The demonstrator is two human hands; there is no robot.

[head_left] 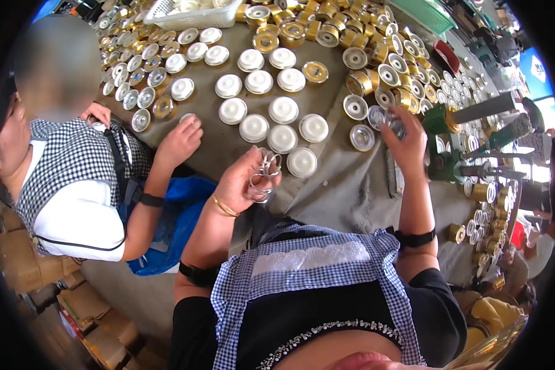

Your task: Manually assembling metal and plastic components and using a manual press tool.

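Note:
My left hand (248, 180) is closed around several thin silver metal rings (265, 166), held just in front of the white round caps (282, 139). These caps stand in loose rows at the middle of the table. Off to the right, my right hand (410, 140) curls its thumb and fingers about a shiny silver round piece (396, 127), partly hidden by the fingers. Close beside it lie a gold-rimmed silver round part (362, 137) and another with a pale top (355, 106). A single gold round part (315, 72) sits right of the caps.
Piles of gold round parts (339, 28) cover the far table. A white basket (194, 17) stands at the back, a green crate (428, 15) at far right. Green hand presses (441, 139) are on the right. At left a co-worker's hand (180, 140) is over the table near a blue bag (176, 216).

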